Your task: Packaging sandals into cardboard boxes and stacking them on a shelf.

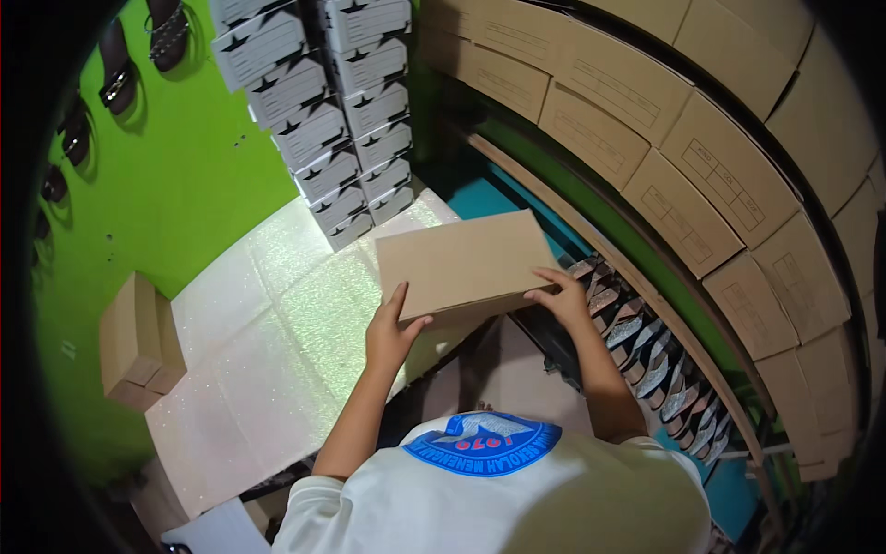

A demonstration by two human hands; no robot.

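I see the left hand and right hand pinching a flat brown cardboard box by its near corners; glittery sheets lie left of them

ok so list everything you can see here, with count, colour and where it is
flat cardboard box: one, brown, centre, held in both hands
glittery sheets: several, pale white-green, spread on the surface under the box
small cardboard box: one, brown, left, against the green wall
grey printed boxes: two stacks, top centre
brown cartons: many, stacked in rows along the right
sandals in a row: many, metallic, lower right below the cartons
sandals on the wall: several, dark, top left
white shirt: one, blue round print, bottom
left hand: on the box's near left edge
right hand: on its near right corner
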